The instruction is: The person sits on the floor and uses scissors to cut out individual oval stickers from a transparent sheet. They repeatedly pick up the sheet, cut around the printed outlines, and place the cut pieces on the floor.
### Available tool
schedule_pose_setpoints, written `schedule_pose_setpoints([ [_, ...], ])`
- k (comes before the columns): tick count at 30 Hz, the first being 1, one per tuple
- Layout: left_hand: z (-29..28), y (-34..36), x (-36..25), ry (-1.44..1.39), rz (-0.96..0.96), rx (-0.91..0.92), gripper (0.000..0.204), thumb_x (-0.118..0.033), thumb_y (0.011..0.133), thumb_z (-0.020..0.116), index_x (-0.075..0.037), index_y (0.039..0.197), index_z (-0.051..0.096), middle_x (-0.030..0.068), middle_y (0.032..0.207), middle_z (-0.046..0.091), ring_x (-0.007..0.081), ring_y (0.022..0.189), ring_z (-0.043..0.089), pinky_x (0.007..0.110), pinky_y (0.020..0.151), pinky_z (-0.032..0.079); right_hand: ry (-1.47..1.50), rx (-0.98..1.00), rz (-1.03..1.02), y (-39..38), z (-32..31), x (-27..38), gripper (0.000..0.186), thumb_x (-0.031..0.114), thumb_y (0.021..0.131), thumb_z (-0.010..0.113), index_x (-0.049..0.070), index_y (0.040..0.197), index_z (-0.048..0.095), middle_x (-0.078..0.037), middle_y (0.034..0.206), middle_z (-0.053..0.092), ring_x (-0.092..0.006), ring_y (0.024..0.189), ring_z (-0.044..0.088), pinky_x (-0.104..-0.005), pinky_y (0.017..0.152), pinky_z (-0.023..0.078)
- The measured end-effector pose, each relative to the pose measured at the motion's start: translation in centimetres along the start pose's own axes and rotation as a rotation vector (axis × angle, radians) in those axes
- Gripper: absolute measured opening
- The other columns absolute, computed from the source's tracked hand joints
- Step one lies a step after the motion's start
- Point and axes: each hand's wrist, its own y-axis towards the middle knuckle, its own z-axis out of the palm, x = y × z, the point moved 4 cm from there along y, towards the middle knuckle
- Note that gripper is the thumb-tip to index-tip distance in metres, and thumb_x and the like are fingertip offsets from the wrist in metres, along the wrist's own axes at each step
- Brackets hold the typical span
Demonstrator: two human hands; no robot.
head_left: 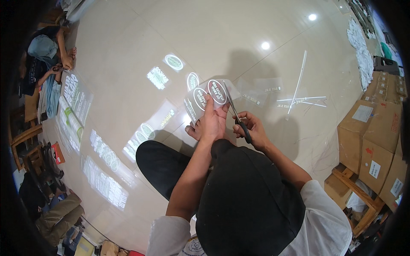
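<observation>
Black cap (252, 200), left hand (212, 121) pinching printed sheet (204, 94), right hand (253, 129) gripping scissors (236, 114), blades forward, long axis leaning left

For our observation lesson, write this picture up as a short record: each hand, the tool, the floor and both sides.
Left hand: holds a printed sheet
Right hand: holds scissors
Tool position: blades at the sheet's right side
Floor: more printed pieces, crossed white strips
Left side: another person
Right side: stacked cardboard boxes
</observation>
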Motion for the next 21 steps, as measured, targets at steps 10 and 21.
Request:
schedule_pose_setpoints([
  [10, -0.7, 0.5, -0.1, -0.038, -0.022, 0.067, 0.047, -0.030, 0.115, 0.042, -0.006, 0.155, 0.040, 0.0124, 0.151, 0.055, 0.0266, 0.139, 0.056, 0.044, 0.116, 0.049, -0.001, 0.009, 0.001, 0.0, -0.1, 0.4, 0.040, 0.018, 0.095, 0.079, 0.003, 0.127, 0.061, -0.003, 0.088, 0.067, -0.0100, 0.080, 0.066, -0.0267, 0.071, 0.057],
  [21, -0.4, 0.5, -0.4, -0.040, -0.055, 0.097, 0.049, -0.032, 0.115, 0.043, -0.005, 0.156, 0.039, 0.0124, 0.154, 0.052, 0.0283, 0.142, 0.054, 0.043, 0.117, 0.048, -0.040, -0.059, 0.062, -0.4, 0.1, 0.2, 0.037, 0.015, 0.094, 0.081, 0.003, 0.124, 0.062, -0.002, 0.081, 0.067, -0.0082, 0.070, 0.064, -0.0237, 0.061, 0.053],
])
